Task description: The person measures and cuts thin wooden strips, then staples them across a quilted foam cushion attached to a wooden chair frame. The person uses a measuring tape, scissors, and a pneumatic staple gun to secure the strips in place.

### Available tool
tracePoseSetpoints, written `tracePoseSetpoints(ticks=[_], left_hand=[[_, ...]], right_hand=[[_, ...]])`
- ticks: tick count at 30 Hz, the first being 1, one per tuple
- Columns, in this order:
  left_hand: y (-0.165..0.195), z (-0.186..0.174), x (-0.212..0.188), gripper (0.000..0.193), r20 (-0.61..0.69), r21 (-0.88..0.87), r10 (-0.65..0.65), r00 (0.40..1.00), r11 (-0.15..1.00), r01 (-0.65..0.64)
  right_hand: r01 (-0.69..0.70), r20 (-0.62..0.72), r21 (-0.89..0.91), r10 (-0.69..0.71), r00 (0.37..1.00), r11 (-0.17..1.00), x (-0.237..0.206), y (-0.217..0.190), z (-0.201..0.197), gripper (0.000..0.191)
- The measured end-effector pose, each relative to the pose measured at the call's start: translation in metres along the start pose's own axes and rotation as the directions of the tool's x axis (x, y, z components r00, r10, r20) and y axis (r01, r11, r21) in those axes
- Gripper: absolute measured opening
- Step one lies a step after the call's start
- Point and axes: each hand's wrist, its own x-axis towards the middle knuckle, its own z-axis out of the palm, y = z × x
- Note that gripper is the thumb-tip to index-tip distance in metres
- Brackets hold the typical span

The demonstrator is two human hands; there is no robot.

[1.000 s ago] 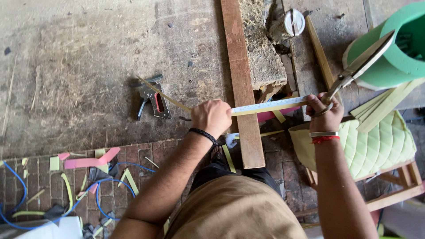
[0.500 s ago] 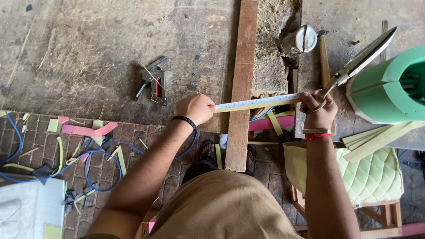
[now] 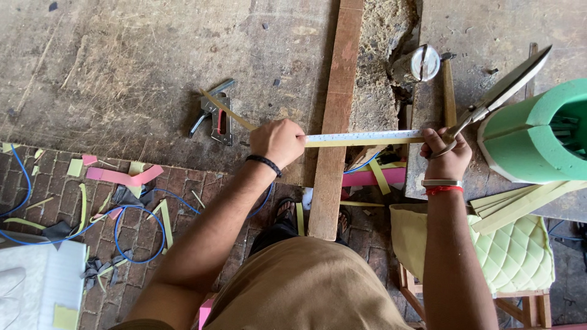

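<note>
My left hand (image 3: 280, 142) and my right hand (image 3: 446, 156) stretch a white measuring tape (image 3: 364, 137) with a yellow-green strip under it across a long wooden plank (image 3: 335, 116). The left hand pinches the tape's left end just left of the plank. The right hand holds the other end together with large metal scissors (image 3: 504, 91), whose blades point up and right. A black band sits on the left wrist; a metal bangle and red thread sit on the right.
A staple gun (image 3: 215, 116) lies on the concrete left of my left hand. A green foam roll (image 3: 535, 137) stands at right, above a quilted green cushion (image 3: 516, 250) on a wooden stool. Blue cable (image 3: 131, 232) and foam scraps litter the bricks. A round metal tin (image 3: 423, 63) sits beyond the plank.
The view has shifted, so the plank, staple gun and foam roll sit differently in frame. Both hands keep the tape stretched across the plank, with the scissors still in the right hand.
</note>
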Motion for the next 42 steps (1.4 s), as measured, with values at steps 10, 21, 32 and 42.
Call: tracePoseSetpoints(ticks=[10, 21, 32, 42], left_hand=[[0.023, -0.075, -0.082, 0.02, -0.24, 0.177, 0.025, 0.97, 0.984, 0.019], [-0.084, -0.021, -0.024, 0.014, -0.018, 0.02, -0.256, 0.966, 0.966, 0.257], [-0.071, -0.026, 0.021, 0.009, -0.107, -0.171, -0.175, 0.979, 0.973, 0.155], [-0.053, -0.018, 0.024, 0.023, -0.088, -0.159, -0.136, 0.987, 0.98, 0.121]], right_hand=[[-0.022, 0.108, 0.299, -0.011, 0.994, 0.954, -0.01, -0.012, 0.04, 0.019], [-0.127, -0.031, -0.445, 0.127, 0.991, 0.886, -0.04, 0.016, 0.083, 0.02], [-0.016, 0.544, -0.644, 0.472, 0.694, 0.765, -0.179, 0.059, 0.029, 0.056], [-0.058, 0.533, -0.636, 0.493, 0.687, 0.769, -0.174, 0.054, 0.138, 0.059]])
